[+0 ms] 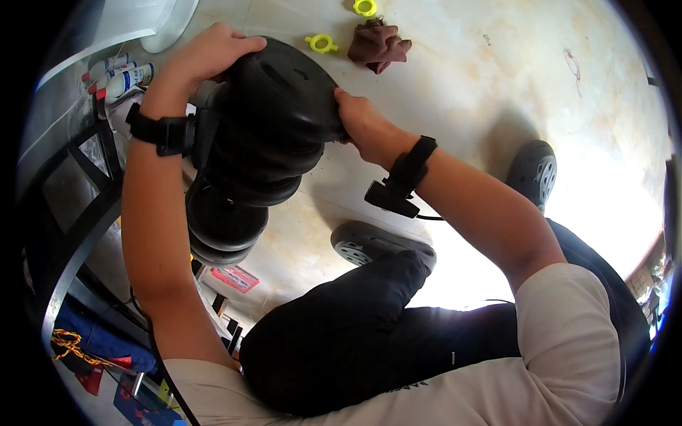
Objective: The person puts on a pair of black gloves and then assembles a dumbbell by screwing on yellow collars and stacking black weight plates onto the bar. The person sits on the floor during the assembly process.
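A round black weight plate [291, 85] is held between my two hands, tilted over a stack of similar black plates [259, 174]. My left hand [213, 53] grips its far left edge, thumb on top. At the right rim, my right hand [362, 124] has its thumb on the edge and its fingers partly hidden underneath. Whether the held plate rests on the stack, I cannot tell. Closer to me on the left is a second group of black plates [227, 220]. Both of my wrists wear black straps with small devices.
On the pale floor lie a brown crumpled cloth [380, 46], a yellow star-shaped collar nut [322, 44] and another yellow nut [365, 7]. White bottles [128, 78] and a black metal frame [74, 206] are at left. A red packet [236, 278] lies near my knee.
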`<state>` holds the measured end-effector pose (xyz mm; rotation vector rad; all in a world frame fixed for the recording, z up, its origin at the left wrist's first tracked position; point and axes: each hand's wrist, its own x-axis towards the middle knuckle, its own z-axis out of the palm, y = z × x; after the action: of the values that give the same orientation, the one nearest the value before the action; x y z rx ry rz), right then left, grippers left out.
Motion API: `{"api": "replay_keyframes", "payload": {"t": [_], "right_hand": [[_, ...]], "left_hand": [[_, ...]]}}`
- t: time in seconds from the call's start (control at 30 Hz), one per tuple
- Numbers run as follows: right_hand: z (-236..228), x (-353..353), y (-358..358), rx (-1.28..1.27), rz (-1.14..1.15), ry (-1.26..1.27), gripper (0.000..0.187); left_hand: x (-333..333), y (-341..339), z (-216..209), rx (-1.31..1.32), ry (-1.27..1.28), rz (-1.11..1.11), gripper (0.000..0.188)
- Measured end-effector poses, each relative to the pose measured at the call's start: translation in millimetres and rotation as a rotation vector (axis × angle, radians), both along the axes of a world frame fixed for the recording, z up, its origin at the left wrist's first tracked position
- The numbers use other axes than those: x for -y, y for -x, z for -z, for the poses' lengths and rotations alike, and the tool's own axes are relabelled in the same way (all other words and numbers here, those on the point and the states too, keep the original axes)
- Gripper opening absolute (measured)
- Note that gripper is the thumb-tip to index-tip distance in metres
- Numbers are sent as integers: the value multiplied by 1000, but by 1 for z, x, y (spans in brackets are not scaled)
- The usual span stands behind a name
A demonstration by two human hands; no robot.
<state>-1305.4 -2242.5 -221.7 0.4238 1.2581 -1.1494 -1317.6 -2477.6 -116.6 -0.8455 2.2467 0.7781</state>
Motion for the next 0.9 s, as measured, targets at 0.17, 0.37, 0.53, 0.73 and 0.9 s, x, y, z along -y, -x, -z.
{"api": "replay_keyframes", "payload": {"t": [0.17,0.37,0.53,0.73,0.9], "right_hand": [[20,-18,32,-249,-51,15,50],[14,-46,73,-265,137,37,44],[-45,-90,110,-357,-110,-14,44],[-107,-172,152,-372,-512,-158,53],[-139,-202,165,-514,-716,-248,62]], "left_hand": [[1,31,3,16,-53,129,41],[-56,60,-56,61,-106,3,36],[-92,7,-19,-429,139,74,54],[-185,-34,-14,-281,-324,-236,61],[-222,-45,-4,-141,-724,-503,57]]}}
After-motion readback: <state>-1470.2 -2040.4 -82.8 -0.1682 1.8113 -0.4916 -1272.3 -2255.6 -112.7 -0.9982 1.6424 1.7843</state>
